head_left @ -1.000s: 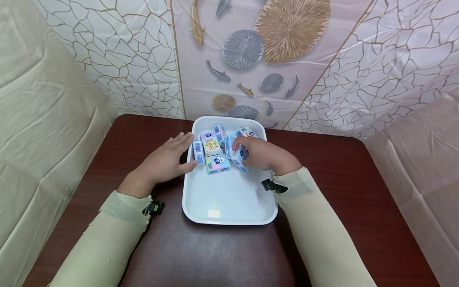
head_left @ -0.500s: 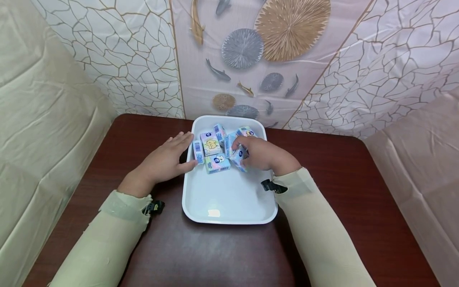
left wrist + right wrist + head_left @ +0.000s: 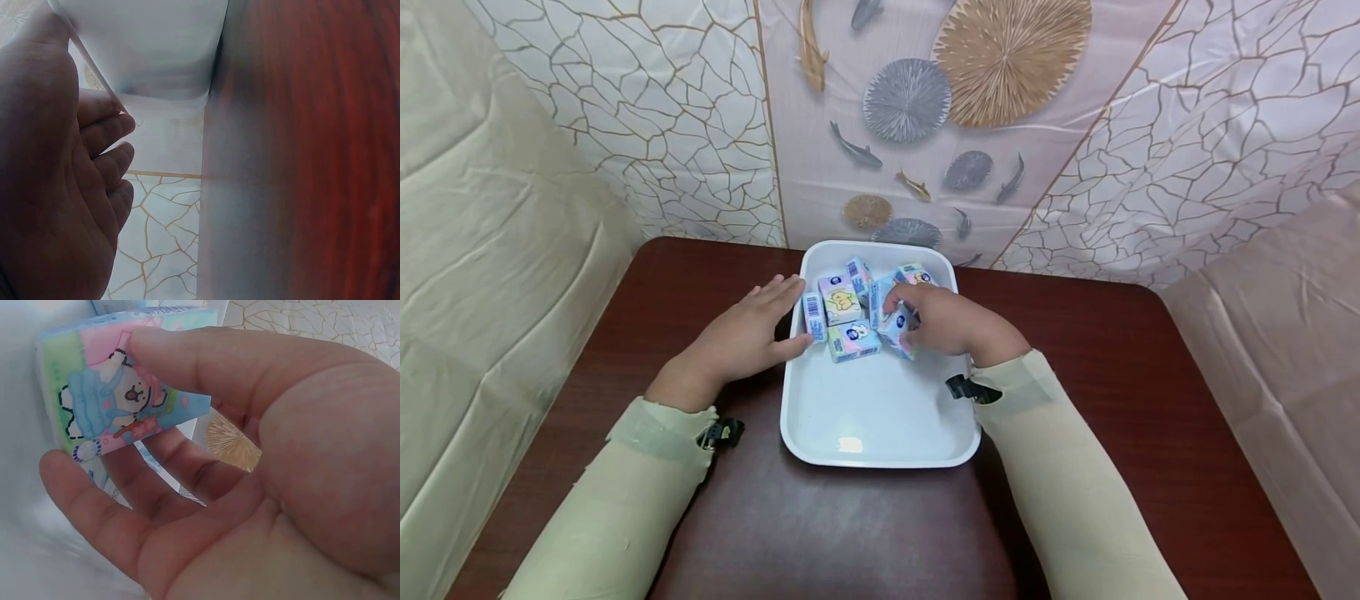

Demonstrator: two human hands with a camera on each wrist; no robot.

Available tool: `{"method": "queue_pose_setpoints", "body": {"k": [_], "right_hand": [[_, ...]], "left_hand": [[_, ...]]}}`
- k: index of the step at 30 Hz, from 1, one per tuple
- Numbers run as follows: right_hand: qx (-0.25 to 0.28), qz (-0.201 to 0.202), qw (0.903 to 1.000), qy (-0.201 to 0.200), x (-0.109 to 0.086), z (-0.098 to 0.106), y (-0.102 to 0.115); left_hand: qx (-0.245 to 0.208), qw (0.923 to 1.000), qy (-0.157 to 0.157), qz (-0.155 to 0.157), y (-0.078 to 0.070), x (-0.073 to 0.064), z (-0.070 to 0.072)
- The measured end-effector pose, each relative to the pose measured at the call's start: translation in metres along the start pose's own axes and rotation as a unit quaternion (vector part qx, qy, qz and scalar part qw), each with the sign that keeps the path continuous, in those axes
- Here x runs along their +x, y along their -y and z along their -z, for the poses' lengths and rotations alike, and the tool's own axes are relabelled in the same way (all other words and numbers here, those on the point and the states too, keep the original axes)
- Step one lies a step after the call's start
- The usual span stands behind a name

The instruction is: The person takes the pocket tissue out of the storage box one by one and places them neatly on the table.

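A white tray (image 3: 880, 417) holds several small pastel tissue packs with cartoon animals, grouped in its far half. In the head view my right hand (image 3: 951, 325) is over the right side of the group. It pinches one tissue pack (image 3: 119, 394) between thumb and fingers; a cartoon puppy faces the right wrist camera. My left hand (image 3: 741, 342) rests against the tray's left rim, fingers extended and thumb reaching over the edge. Just inside that rim, by the thumb, one pack (image 3: 814, 317) stands on its side. A yellow-figure pack (image 3: 840, 300) and a puppy pack (image 3: 854, 341) lie beside it.
The tray stands on a dark red-brown table (image 3: 700, 517), near its far edge. Behind rises a patterned wall covering (image 3: 700, 125) with fish and round leaf shapes. Pale cloth (image 3: 497, 250) hangs on both sides. More packs (image 3: 859, 277) lie at the tray's far end.
The tissue pack in my right hand has turned slightly, showing more of its printed face, and shifted a little to the left. My left hand stays put.
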State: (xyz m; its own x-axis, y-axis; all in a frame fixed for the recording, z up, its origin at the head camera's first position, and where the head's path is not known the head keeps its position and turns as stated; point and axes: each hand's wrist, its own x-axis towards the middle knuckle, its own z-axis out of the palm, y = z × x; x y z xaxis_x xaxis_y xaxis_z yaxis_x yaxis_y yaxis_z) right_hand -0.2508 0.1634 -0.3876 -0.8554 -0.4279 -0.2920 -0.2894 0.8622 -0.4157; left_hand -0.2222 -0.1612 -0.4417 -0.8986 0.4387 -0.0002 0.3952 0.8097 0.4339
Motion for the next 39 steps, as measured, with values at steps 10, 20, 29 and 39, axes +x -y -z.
{"method": "queue_pose_setpoints", "body": {"k": [10, 20, 29, 39], "right_hand": [[0.007, 0.021, 0.9997, -0.009, -0.006, 0.006, 0.004], [0.002, 0.01, 0.9999, -0.014, -0.013, 0.012, 0.009], [0.013, 0.013, 0.9993, -0.031, -0.023, 0.019, 0.004], [0.035, 0.011, 0.9974, -0.061, -0.039, 0.025, -0.006]], "left_hand": [[-0.001, 1.0, -0.004, -0.003, 0.0, -0.001, 0.0], [0.0, 1.0, -0.004, -0.004, 0.001, 0.001, -0.001], [-0.002, 1.0, -0.002, 0.0, 0.001, 0.0, 0.0], [-0.003, 1.0, 0.001, 0.0, -0.001, -0.001, 0.001]]}}
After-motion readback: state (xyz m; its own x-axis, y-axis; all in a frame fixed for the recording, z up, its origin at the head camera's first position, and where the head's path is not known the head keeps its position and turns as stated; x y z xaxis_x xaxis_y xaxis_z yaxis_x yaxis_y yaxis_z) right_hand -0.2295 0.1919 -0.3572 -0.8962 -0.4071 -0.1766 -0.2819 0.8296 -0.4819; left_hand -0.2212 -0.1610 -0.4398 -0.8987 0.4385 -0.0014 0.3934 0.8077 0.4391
